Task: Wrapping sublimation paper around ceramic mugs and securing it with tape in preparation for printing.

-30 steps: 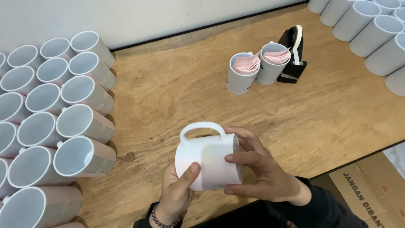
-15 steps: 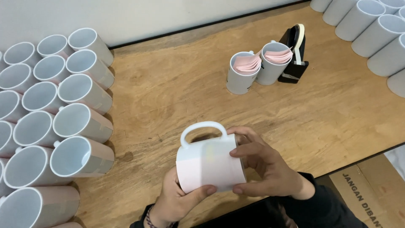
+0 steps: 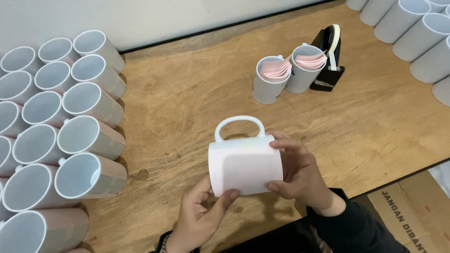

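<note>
A mug sits between both hands, stacked mugs lying left, 2 paper-filled mugs behind.

Two bare hands, one dark sleeve, one wrist bracelet

The left hand is bare, with no ring to be seen on the fingers that show and short, unpainted nails; at its wrist, right at the bottom edge of the head view, sits a dark beaded bracelet, only partly in frame. The right hand is bare too, nails short and plain, no ring or watch showing. Its wrist runs into a long black sleeve of soft, matte cloth, loose and slightly creased, whose cuff ends at the wrist. No sleeve shows on the left forearm, as far as the frame reaches.
</note>
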